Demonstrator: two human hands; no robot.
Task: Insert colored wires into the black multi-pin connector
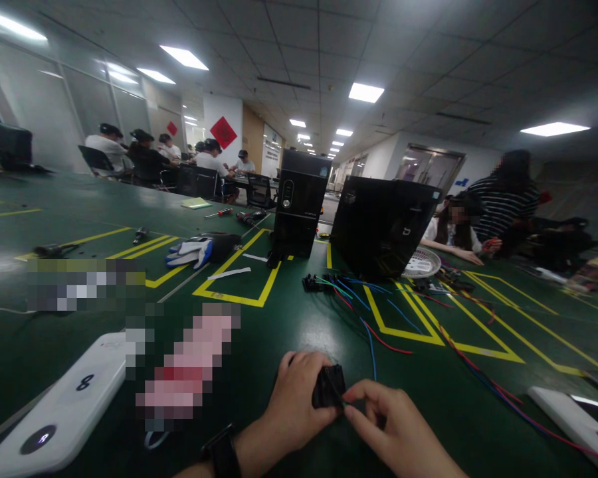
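Observation:
My left hand (299,392) is wrapped around a small black block-shaped part (330,386), its thumb below and fingers above. At the block's right side my right hand (386,415) has thumb and forefinger pinched together on a thin wire (343,401), dark with a hint of green. The far end of this wire cannot be made out. Beyond the hands, black connector parts (313,283) lie with green, blue and red wires (351,302) trailing toward me.
Two black computer cases (301,206) (386,226) stand on the green table (264,332). Left are a white power bank (74,405), a blurred pink item (194,362) and gloves (192,252). Right are a white device (573,418), loose wires (483,378) and a round basket (421,263). Other people sit farther off.

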